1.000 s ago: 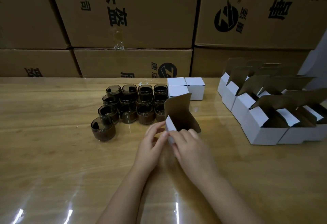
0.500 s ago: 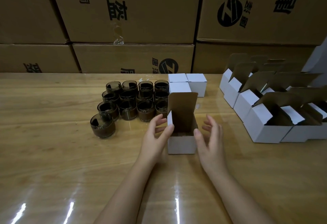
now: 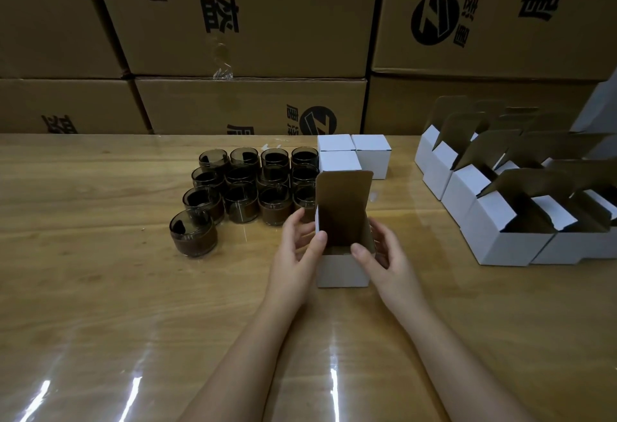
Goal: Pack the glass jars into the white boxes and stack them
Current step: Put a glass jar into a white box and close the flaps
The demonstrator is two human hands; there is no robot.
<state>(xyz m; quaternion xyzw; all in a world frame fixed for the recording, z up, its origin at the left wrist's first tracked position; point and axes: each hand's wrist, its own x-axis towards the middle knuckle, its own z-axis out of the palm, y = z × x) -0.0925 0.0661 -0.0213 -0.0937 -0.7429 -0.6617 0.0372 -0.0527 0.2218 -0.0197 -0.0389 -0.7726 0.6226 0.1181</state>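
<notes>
Not far along, by the look of it. Three closed white boxes [image 3: 354, 154] sit close together just beyond the hands, and I take those for the finished ones, though I cannot tell whether any rests on another. Beyond the left hand [image 3: 295, 254] and off to its outer side stand the glass jars [image 3: 253, 184] — a dozen or more, dark and packed in rows, with a lone jar [image 3: 193, 233] set apart on the near outer corner. None of these is boxed yet. Well out to the right of the right hand [image 3: 387, 258] waits a crowd of empty open boxes [image 3: 500, 238], flaps up. So most of the packing and stacking is, I judge, still to do.

The open box [image 3: 342, 269] stands on the table [image 3: 100, 288] between the two hands, its tall lid flap upright on the far side. The inside is too dark to say whether a jar is in it.

Both forearms reach forward, converging on it. The left hand's thumb lies on the box's near left corner with its fingers curled round the left side; the right hand's thumb presses the near rim and its fingers curve round the right side — both holding the box, one from each flank. Brown cartons [image 3: 250, 21] wall off the back.
</notes>
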